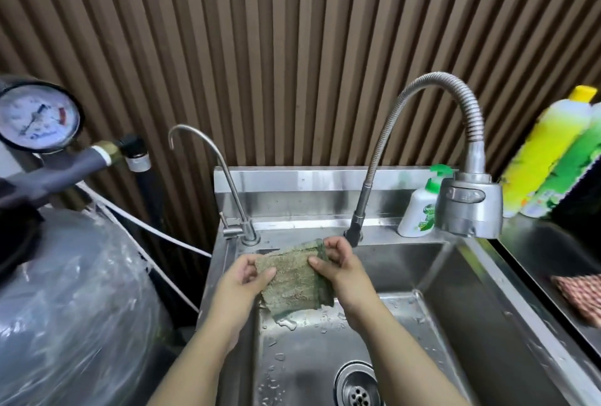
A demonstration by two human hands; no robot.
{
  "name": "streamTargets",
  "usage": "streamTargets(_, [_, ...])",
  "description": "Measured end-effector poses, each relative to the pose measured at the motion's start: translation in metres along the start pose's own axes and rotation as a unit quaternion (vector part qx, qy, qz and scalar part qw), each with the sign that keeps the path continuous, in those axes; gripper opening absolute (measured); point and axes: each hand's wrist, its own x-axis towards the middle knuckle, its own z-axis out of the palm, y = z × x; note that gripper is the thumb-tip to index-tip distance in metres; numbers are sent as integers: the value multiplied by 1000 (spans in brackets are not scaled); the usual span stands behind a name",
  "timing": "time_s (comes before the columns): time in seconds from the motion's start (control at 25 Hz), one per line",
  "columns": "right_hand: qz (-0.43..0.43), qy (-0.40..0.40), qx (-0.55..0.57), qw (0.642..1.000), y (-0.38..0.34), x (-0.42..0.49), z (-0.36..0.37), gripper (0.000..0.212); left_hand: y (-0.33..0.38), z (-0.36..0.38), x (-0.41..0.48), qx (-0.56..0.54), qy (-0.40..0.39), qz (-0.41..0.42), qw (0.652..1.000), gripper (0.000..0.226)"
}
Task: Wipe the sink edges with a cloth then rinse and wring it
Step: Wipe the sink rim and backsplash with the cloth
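Cloth (294, 278) hangs spread over the sink (302, 230), at 10 o'clock from the drain. Hands apart: left hand (247, 275) and right hand (338, 262) each pinch an edge. Judgement: fold it into a flat pad, then press it along the rim in overlapping passes.

The cloth (294, 278) is mottled olive green with a darker green edge. Behind the silver sink (455, 291), the wall (292, 47) shows brown vertical stripes.
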Motion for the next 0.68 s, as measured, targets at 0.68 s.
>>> streamTargets(0.68, [-191,-78,-661,721,75,115,61,51,-31,-51,42,499,100,167,844,56])
